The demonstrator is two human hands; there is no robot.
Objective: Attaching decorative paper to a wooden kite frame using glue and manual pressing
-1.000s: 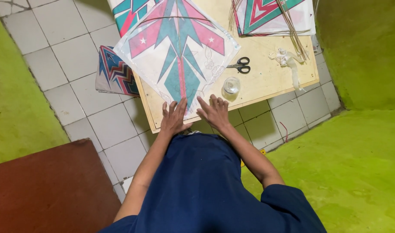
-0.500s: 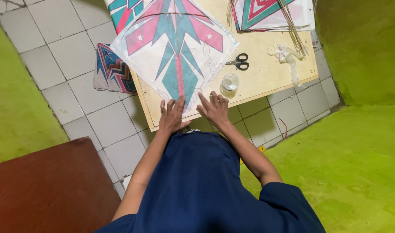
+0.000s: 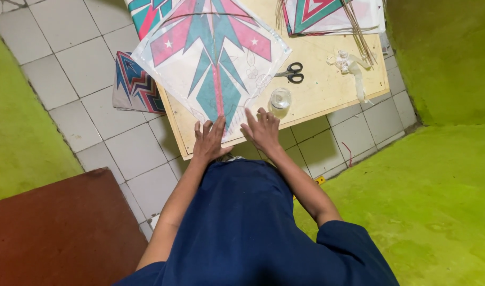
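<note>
Left hand (image 3: pixel 209 139) and right hand (image 3: pixel 261 128), fingers apart, press the kite (image 3: pixel 210 58) flat on the board (image 3: pixel 327 87), seemingly smoothing its lower corner.

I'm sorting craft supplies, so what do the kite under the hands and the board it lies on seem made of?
Kite: probably thin printed paper, matte and slightly translucent at its pale edges. Board: likely plywood, pale, unfinished, with a thin visible edge.

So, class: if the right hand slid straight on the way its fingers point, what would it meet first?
The right hand lies flat at the kite's lower corner, fingers pointing up the board. Going straight on, it would probably first cross the kite's lower right edge; the clear round container sits just beside that line.
</note>
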